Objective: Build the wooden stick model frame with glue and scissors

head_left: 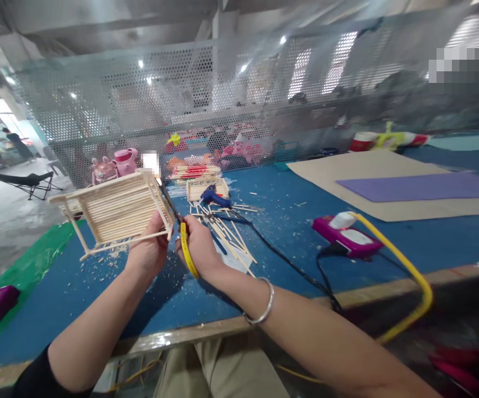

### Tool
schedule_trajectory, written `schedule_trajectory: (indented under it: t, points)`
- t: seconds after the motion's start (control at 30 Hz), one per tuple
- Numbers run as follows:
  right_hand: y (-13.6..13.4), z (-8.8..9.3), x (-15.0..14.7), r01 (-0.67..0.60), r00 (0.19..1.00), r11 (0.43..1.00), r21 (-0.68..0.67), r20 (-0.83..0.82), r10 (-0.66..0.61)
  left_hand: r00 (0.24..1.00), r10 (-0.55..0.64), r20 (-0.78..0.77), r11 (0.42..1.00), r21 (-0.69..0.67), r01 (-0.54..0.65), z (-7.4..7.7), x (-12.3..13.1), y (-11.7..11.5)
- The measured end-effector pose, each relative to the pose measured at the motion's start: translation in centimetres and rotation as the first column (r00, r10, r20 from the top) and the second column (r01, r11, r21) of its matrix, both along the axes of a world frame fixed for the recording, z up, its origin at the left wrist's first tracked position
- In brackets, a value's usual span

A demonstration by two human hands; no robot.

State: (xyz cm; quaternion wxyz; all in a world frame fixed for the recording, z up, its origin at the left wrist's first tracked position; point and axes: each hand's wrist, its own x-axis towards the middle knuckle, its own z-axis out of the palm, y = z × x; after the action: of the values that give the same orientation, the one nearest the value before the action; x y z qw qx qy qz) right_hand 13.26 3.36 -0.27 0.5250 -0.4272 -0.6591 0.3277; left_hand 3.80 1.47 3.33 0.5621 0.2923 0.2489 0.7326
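Note:
My left hand [150,251] is wrapped around the lower right corner of a small model [119,210] made of thin wooden sticks, with a slatted panel and thin legs. It is held tilted above the table. In my right hand [202,246] is a pair of yellow-handled pliers [187,251], their dark jaws pointing up along the model's right edge. Whether the jaws touch a stick cannot be made out. Behind my right hand, loose wooden sticks [233,237] lie in a heap. A blue glue gun [215,197] rests beyond them, by another stick-built piece [196,189].
A purple and white power strip [347,236] with a yellow cable [405,262] sits to the right. Purple foam [422,186] lies on a beige sheet [318,171]. Pink bottles [125,161] and a bundle of sticks [196,172] stand before a perforated screen [181,94]. Wood scraps dot the blue table [281,298].

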Motion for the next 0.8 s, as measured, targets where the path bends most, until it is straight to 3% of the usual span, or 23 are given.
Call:
schedule_trajectory:
  t: [0.07, 0.13, 0.3, 0.37, 0.47, 0.53, 0.63, 0.7, 0.8]
  points:
    - [0.5, 0.1, 0.1, 0.040, 0.995, 0.999, 0.001, -0.095, -0.040, 1.000, 0.019, -0.007, 1.000, 0.013, -0.019, 0.0, -0.3, 0.3]
    - [0.9, 0.5, 0.3, 0.000, 0.968, 0.999, -0.037, -0.252, -0.009, 1.000, 0.015, -0.026, 1.000, -0.005, -0.015, 0.0, -0.4, 0.5]
    - [1.3, 1.7, 0.7, -0.329, 0.800, 0.937, -0.117, -0.563, 0.210, 0.973, -0.023, -0.228, 1.000, 0.008, 0.025, -1.1, -0.1, 0.3]
    - [1.5, 1.9, 0.8, -0.384, 0.759, 0.915, -0.126, -0.608, 0.234, 0.933, 0.054, -0.356, 0.998, -0.005, -0.060, -1.5, -0.1, 0.1]
    - [1.6, 2.0, 0.8, -0.330, 0.754, 0.936, -0.122, -0.630, 0.185, 0.838, 0.177, -0.516, 0.973, -0.038, -0.229, -2.1, -0.3, 0.0]
    - [1.5, 2.3, 0.9, -0.278, 0.775, 0.956, -0.095, -0.610, 0.165, 0.853, 0.192, -0.486, 0.970, -0.036, -0.239, -2.2, -0.3, 0.0]
    - [1.1, 2.7, 1.0, -0.227, 0.811, 0.971, -0.076, -0.567, 0.146, 0.955, 0.146, -0.260, 0.989, 0.006, -0.149, -2.3, 0.0, 0.4]
    - [0.7, 2.9, 1.1, -0.200, 0.822, 0.977, -0.070, -0.554, 0.129, 0.979, 0.125, -0.159, 0.992, 0.024, -0.122, -2.3, 0.2, 0.6]
    - [0.3, 3.0, 1.2, -0.180, 0.850, 0.983, -0.038, -0.509, 0.136, 0.980, 0.133, -0.149, 0.991, 0.021, -0.131, -2.4, 0.3, 0.6]
